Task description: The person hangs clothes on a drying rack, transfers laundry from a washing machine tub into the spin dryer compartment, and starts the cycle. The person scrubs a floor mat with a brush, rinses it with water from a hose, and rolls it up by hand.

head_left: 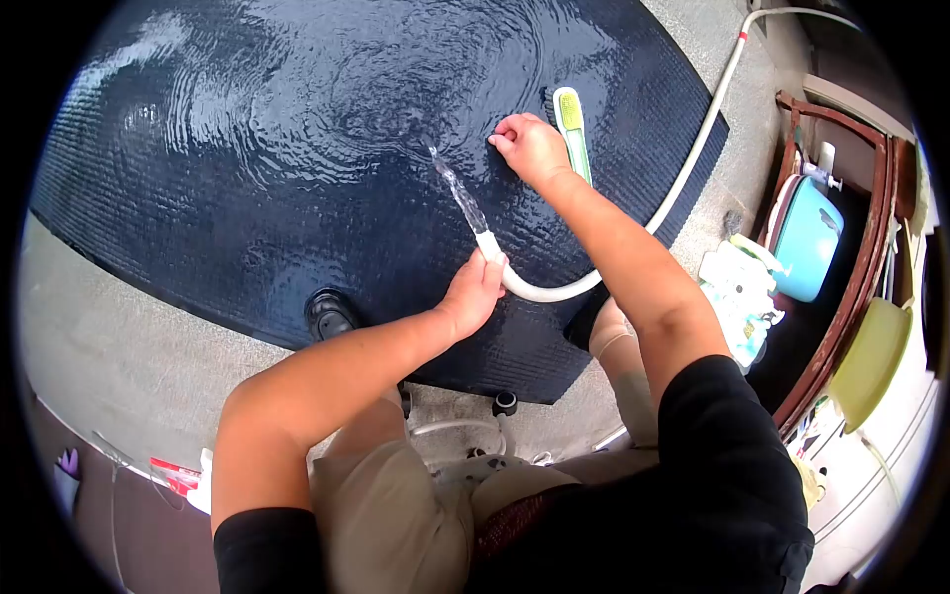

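Observation:
My left hand (473, 295) is closed around the end of a whitish hose (554, 292). From the hose mouth a clear stream of water (461, 198) runs onto a dark, ribbed rubber mat (228, 233), where ripples spread out. My right hand (532, 148) is held low over the wet mat, beyond the stream and to its right. Its fingers are curled together, and whatever may be between them is hidden. Just right of that hand lies a scrub brush (569, 111) with a green and white handle and dark bristles, partly behind my wrist.
The hose curves along the mat's right side toward the back. At the right stand a reddish-brown wooden frame (866, 287), a turquoise basin (809, 238), a yellow-green basin (871, 361) and a patterned plastic packet (737, 287). My black shoe (332, 315) rests on the mat. A wheeled seat base (505, 403) is beneath me.

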